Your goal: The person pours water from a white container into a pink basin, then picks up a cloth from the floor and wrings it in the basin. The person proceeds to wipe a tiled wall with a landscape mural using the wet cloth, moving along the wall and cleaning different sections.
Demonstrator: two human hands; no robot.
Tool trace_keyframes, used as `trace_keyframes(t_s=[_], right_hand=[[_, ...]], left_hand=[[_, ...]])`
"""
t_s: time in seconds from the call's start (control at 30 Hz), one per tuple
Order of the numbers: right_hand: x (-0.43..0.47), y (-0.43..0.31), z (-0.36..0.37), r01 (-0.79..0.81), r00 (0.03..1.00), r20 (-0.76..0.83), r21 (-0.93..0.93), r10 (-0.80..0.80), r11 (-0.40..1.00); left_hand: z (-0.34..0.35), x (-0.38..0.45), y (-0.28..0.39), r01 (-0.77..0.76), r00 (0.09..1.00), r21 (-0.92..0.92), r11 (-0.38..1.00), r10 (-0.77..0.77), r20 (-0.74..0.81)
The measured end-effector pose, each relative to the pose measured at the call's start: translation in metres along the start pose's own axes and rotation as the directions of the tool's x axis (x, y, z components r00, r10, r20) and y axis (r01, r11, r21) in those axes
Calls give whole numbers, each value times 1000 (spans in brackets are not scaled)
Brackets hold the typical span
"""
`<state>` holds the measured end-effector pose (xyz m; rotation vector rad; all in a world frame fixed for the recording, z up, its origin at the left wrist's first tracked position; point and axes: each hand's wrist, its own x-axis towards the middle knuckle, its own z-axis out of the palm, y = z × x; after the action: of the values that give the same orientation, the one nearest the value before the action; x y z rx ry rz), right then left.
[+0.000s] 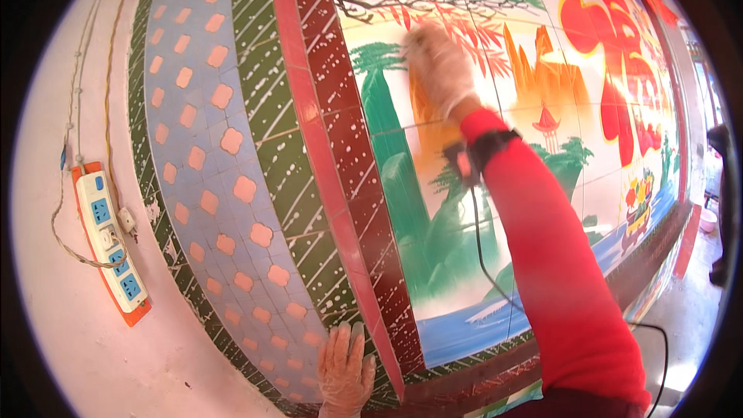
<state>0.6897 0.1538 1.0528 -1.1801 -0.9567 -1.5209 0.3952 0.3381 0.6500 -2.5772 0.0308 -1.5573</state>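
Observation:
My right hand [444, 69], in a thin clear glove, is pressed to or close against a painted tile mural [400, 209]. Motion blur hides its fingers, and I cannot tell whether something sits under them. A red sleeve [551, 232] covers that arm, with a black strap [493, 148] round the wrist and a small device with a black cable [482, 244] beside it. My left hand [345, 368], also in a clear glove, rests palm down on the patterned border tiles [273, 276] at the bottom, fingers slightly spread and holding nothing.
On the pale wall at left hangs a power strip [110, 238] on an orange backing, with a plug in it and twisted wires above. A loose plug [126, 220] dangles beside it. A brown ledge [493, 374] runs below the mural. A pink basin [708, 220] stands far right.

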Motion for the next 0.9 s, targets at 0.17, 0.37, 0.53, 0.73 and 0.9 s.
trace_keyframes(t_s=[0.17,0.37,0.53,0.73,0.9], right_hand=[[-134,-50,17,778,437,577,141,-690,612],[-35,-42,31,880,469,312,-92,-826,465],[114,-41,76,225,974,45,-245,-221,943],[33,-62,113,514,857,163,-181,-489,839],[-96,-80,45,682,603,625,-82,-496,727]], left_hand=[[34,55,-4,-24,996,62,998,29,-89],[62,70,-14,0,990,333,943,47,-134],[65,65,-18,-10,988,256,967,49,-144],[72,61,-22,-37,979,275,961,90,-183],[76,59,-23,-35,980,227,973,78,-184]])
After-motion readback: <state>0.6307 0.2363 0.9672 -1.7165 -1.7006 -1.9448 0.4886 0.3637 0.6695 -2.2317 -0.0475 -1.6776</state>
